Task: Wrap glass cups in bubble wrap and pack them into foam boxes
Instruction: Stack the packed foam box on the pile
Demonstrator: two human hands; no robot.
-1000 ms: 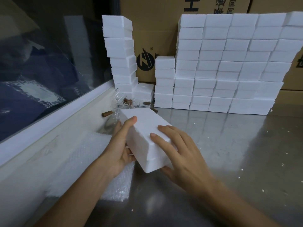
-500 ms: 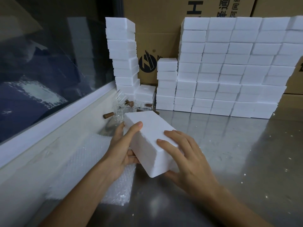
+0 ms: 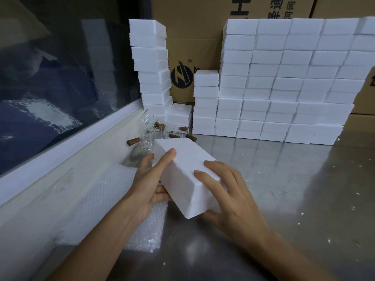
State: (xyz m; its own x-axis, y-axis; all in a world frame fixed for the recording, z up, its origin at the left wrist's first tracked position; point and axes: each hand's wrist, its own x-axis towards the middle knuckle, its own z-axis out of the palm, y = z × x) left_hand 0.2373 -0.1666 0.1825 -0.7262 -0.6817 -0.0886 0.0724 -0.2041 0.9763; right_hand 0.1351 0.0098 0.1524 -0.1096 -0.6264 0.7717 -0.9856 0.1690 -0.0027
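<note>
A closed white foam box (image 3: 183, 165) is held just above the steel table, tilted with its near end toward me. My left hand (image 3: 149, 184) grips its left side, thumb on the lid. My right hand (image 3: 229, 196) grips the near right corner, fingers spread over the lid. Behind the box stand several clear glass cups (image 3: 146, 138) with brown wooden handles. A sheet of bubble wrap (image 3: 113, 201) lies on the table under my left forearm.
A tall leaning column of foam boxes (image 3: 151, 67) and a wide wall of stacked foam boxes (image 3: 284, 84) line the back, in front of cardboard cartons (image 3: 194, 43). A glass window with a white sill (image 3: 60, 151) runs along the left. Steel table (image 3: 294, 199) extends to the right.
The foam box stays in both hands and has barely shifted; my left thumb sits slightly further up on the lid.
</note>
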